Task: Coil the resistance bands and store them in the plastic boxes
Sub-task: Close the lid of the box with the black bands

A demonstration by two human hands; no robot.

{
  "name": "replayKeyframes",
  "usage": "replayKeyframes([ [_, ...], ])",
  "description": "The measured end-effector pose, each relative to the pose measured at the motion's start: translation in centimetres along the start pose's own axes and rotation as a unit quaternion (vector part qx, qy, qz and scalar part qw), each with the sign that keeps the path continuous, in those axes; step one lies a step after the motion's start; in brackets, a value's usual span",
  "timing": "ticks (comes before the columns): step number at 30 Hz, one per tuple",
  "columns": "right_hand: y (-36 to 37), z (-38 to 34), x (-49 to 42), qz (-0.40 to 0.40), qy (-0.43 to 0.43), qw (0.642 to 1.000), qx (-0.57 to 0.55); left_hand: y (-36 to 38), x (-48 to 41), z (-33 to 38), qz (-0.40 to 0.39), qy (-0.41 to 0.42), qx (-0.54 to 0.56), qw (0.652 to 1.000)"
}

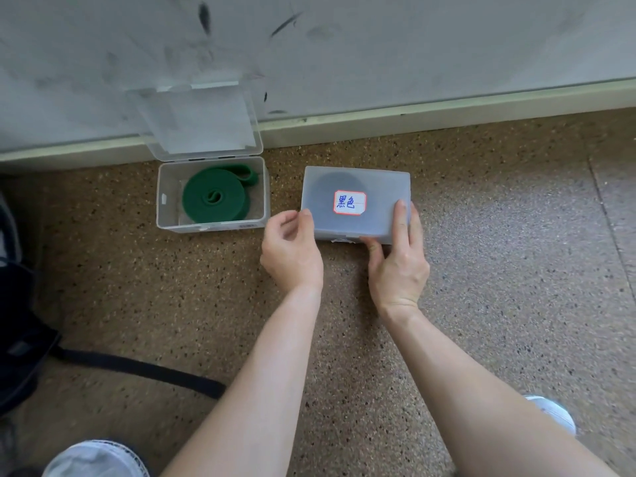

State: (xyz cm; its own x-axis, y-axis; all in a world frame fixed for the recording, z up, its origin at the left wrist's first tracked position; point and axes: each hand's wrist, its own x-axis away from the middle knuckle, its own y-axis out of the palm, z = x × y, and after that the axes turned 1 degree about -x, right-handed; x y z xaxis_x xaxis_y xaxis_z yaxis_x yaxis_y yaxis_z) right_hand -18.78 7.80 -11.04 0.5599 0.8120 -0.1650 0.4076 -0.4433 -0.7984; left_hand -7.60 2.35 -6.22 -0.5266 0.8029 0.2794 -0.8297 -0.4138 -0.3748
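A closed clear plastic box with a red-edged white label sits on the speckled floor; a dark coil shows dimly through its lid. My right hand grips its near right corner, fingers on the lid and thumb at the front edge. My left hand has its fingers curled, with fingertips touching the box's left edge. To the left stands an open clear box with its lid leaning back against the wall. A coiled green resistance band lies inside it.
A scuffed grey wall with a pale skirting board runs behind the boxes. A black bag with a strap lies at the left. My knee and a white shoe are at the bottom.
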Motion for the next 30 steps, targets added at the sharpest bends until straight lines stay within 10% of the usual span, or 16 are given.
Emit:
replayKeyframes([
  [18,-0.2,-0.3,0.1,-0.013,0.009,1.0,-0.017,-0.6,-1.4,0.4,-0.069,-0.112,-0.034,0.991],
  [30,-1.1,-0.4,0.3,-0.057,-0.005,0.998,-0.005,-1.8,-2.1,0.7,-0.121,0.059,-0.255,0.957],
])
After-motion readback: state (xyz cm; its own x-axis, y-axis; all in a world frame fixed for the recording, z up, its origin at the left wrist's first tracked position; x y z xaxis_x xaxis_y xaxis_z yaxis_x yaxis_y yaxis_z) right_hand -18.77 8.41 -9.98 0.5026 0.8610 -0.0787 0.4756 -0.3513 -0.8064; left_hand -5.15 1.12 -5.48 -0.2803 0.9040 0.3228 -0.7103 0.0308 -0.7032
